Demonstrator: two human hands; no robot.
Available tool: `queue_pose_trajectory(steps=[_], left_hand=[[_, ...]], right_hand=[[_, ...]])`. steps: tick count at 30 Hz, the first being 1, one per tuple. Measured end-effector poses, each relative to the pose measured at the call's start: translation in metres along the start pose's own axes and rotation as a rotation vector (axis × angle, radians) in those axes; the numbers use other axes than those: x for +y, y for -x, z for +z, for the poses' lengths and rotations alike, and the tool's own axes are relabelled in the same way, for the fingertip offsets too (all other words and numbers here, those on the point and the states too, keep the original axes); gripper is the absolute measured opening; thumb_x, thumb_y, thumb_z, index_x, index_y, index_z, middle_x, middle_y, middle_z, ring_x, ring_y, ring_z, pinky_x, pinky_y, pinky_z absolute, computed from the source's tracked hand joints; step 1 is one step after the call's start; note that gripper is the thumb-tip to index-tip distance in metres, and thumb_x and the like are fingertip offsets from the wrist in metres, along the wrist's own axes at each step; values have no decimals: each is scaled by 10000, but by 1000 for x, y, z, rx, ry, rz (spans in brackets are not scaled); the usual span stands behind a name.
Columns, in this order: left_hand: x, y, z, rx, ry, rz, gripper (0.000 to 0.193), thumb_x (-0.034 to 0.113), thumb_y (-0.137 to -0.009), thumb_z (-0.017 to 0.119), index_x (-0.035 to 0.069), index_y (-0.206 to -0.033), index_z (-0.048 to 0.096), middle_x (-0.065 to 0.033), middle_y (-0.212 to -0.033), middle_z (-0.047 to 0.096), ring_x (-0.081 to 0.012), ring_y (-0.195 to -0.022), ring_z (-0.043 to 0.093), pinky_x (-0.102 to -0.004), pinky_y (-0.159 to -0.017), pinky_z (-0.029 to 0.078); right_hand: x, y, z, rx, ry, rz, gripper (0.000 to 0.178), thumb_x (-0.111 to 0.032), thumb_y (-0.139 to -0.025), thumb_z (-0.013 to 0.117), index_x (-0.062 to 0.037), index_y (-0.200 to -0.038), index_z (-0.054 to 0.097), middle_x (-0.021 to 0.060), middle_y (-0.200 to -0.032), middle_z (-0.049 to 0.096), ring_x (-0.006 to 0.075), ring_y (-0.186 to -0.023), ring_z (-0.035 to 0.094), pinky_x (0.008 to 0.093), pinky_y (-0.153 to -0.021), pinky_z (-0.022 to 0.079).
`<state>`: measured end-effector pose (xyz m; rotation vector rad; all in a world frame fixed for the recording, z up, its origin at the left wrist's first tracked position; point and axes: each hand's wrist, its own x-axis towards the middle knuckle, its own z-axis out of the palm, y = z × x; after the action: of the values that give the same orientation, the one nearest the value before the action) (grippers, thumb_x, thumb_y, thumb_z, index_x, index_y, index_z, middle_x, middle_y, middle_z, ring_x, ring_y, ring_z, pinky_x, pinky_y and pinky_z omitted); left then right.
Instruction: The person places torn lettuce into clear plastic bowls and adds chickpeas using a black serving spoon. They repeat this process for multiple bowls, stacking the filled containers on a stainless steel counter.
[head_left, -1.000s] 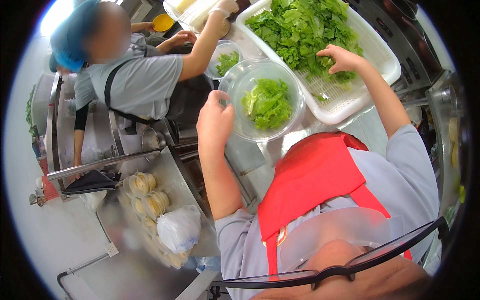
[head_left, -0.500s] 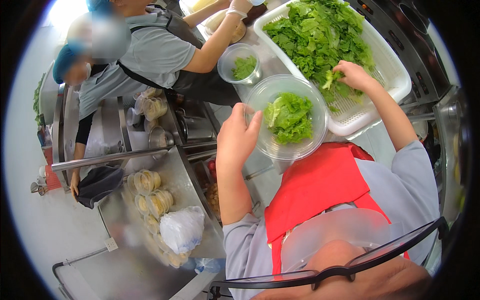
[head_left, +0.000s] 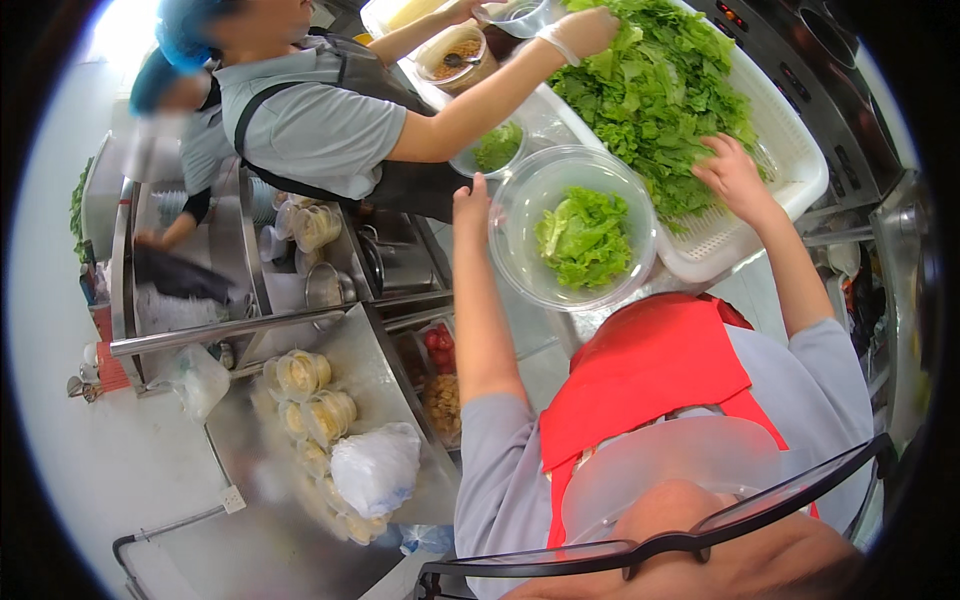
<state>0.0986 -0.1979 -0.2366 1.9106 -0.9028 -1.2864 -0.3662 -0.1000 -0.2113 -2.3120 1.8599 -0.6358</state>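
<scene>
A clear round plastic bowl point(head_left: 520, 245) stands in front of me, holding a loose clump of green lettuce point(head_left: 585, 237). My left hand point(head_left: 472, 207) is upright at the bowl's left rim, thumb up. Its other fingers are mostly hidden, so a grip on the rim cannot be made out. Over the front of the lettuce heap point(head_left: 665, 110) in a white perforated basket point(head_left: 705, 250), my right hand point(head_left: 737, 178) is open. Its fingers are spread and curved, with no leaf visible in them.
A co-worker's gloved hand point(head_left: 588, 35) reaches to the basket's far left; their other hand holds a clear container point(head_left: 520, 18). A smaller bowl of greens point(head_left: 497, 147) and a tub with brown food point(head_left: 457, 58) stand nearby. Several lidded cups point(head_left: 325, 415) occupy a left-hand steel counter.
My right hand has let go of a lettuce piece and opened farther over the heap. My left hand has shifted left along the rim. The co-worker's arm has reached across to the basket.
</scene>
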Motion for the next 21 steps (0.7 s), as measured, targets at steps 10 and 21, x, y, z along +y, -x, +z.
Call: queue_pose_trajectory(steps=[10,21], left_hand=[[-3,-40,21,101,350,48,242,51,-891,516,-154,-1018,507,-267,-763,691,-271,-539,684,-318,-428,547],[-34,16,-22,74,275,41,157,95,-917,531,-38,-997,556,-180,-752,683,-169,-505,615,-272,-430,486]], right_hand=[[-22,18,-9,-137,-337,272,341,-37,-740,778,-92,-1073,730,136,-996,690,340,-1028,645,451,-908,488],[-17,42,8,200,-2,57,258,-56,-852,707,-66,-1110,716,74,-1032,674,259,-900,598,427,-962,418]])
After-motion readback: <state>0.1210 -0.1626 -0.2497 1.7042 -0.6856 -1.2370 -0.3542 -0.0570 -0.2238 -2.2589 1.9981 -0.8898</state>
